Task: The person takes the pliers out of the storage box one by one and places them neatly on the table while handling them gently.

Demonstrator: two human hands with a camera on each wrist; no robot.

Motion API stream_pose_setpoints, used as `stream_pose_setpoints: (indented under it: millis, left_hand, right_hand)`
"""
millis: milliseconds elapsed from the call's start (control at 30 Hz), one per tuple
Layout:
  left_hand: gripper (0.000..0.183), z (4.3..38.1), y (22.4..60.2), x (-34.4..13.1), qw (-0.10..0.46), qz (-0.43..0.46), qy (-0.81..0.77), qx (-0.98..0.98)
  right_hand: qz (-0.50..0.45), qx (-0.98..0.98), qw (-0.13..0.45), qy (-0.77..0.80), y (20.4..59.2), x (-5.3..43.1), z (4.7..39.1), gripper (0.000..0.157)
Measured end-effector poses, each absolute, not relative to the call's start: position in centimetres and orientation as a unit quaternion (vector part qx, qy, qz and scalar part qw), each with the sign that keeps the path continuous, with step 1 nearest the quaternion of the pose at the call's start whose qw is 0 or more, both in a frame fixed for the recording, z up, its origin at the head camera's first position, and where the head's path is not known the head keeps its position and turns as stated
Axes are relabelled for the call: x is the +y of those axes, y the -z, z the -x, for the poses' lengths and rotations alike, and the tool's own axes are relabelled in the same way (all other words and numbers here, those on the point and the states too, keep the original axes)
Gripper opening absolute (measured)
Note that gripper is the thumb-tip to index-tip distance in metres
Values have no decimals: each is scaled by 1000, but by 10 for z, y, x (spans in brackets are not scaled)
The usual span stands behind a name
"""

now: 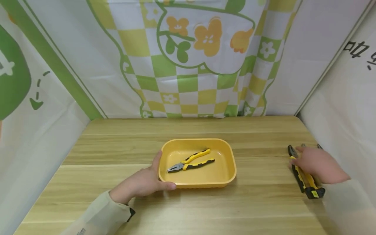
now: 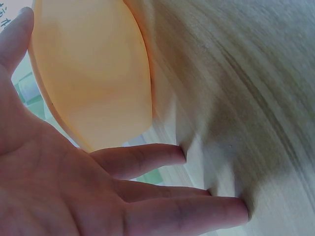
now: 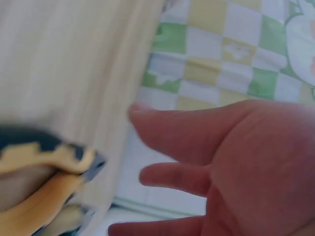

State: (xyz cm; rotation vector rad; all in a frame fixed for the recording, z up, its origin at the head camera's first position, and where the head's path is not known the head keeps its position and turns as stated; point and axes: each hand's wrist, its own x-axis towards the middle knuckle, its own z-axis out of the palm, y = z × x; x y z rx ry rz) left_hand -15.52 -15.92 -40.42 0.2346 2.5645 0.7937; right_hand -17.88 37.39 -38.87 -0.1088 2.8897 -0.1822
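Note:
A yellow plastic basin (image 1: 202,186) sits mid-table with a pair of pliers (image 1: 194,163) lying in it, yellow-and-black handles spread. My left hand (image 1: 144,181) rests against its left end, thumb at the near rim. In the left wrist view the fingers (image 2: 142,160) stretch straight beside the basin wall (image 2: 93,73), tips at the table. On the right, my right hand (image 1: 320,164) hovers over more pliers (image 1: 298,173) with yellow-and-black handles, partly hidden by it. The right wrist view shows the thumb (image 3: 172,130) and fingers apart, the pliers' handles (image 3: 44,196) beyond them.
The wooden table (image 1: 117,140) ends at a checked, flower-printed curtain (image 1: 194,85) at the back. White printed fabric walls (image 1: 343,114) close in both sides, the right one near my right hand. Metal tips of other tools (image 1: 319,147) show past that hand.

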Motion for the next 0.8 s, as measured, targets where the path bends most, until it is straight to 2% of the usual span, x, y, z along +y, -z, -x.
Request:
stream_pose_setpoints:
  millis: [133,333,433,600,800]
  left_hand:
    - [138,156,405,-159,219,-85,-285,929]
    - [138,157,405,-159,222,-84,-285,929]
    - [138,157,405,-159,222,-84,-283,929]
    - [138,157,406,-159,224,-83,-281,929]
    - [139,157,406,-159,225,-80,-283,929]
  right_hand:
    - [50,990,91,96,377,360,189,77]
    - [71,962,112,239,357,322,207,85]
    - [76,931,139,329,346,303,215,81]
    - [101,860,201,459,328,269,226,64]
    - [163,841,268,441,319,219,234,57]
